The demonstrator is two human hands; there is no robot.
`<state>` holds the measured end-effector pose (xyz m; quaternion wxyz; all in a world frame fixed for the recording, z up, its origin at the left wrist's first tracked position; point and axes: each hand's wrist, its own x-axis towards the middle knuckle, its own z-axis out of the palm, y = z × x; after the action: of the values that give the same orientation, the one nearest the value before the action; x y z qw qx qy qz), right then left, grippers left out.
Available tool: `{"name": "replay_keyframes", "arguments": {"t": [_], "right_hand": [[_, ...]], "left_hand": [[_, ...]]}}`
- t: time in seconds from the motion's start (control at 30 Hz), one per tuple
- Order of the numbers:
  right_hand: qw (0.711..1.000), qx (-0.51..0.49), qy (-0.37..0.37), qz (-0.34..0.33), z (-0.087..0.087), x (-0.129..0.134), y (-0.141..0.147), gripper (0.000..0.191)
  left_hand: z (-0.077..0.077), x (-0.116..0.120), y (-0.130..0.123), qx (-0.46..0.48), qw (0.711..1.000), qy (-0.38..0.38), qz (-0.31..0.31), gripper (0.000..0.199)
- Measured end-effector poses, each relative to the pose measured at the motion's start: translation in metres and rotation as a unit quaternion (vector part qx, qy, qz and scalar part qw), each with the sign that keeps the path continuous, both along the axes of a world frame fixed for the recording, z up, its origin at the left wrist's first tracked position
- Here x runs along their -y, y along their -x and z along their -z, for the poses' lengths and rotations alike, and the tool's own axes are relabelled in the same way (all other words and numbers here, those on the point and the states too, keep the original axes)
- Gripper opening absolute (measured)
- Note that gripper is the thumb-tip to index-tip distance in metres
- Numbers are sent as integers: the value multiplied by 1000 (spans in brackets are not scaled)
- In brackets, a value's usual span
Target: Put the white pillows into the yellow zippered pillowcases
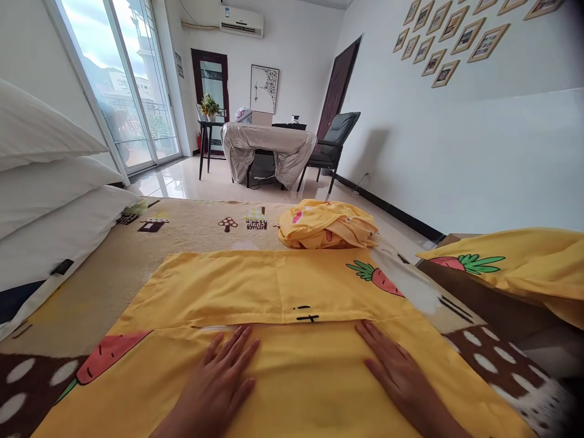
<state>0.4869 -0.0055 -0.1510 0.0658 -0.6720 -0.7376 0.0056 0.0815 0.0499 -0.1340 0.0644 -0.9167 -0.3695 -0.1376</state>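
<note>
A yellow pillowcase printed with red carrots lies spread flat before me, its slit opening running crosswise through the middle. My left hand rests palm down on the cloth just below the slit, fingers spread. On the right side, my right hand also lies flat, its fingertips at the edge of the slit. Neither hand grips anything. Beyond the pillowcase sits a bunched heap of yellow fabric.
White pillows are stacked at the left. A patterned blanket covers the surface underneath. At the right, more yellow carrot-print cloth hangs over a brown box. Farther off stand a covered table and a dark chair.
</note>
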Motion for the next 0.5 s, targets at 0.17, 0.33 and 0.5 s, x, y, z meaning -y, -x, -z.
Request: {"name": "replay_keyframes", "arguments": {"t": [0.17,0.33,0.5], "right_hand": [[995,78,-48,48,16,16,-54,59],[984,144,-65,78,20,22,-85,57],[978,148,-97,106,24,22,-85,62]], "left_hand": [[4,-1,1,-5,1000,8,-3,57],[3,1,1,-10,999,39,-9,54],[0,15,-15,-19,992,64,107,63]]}}
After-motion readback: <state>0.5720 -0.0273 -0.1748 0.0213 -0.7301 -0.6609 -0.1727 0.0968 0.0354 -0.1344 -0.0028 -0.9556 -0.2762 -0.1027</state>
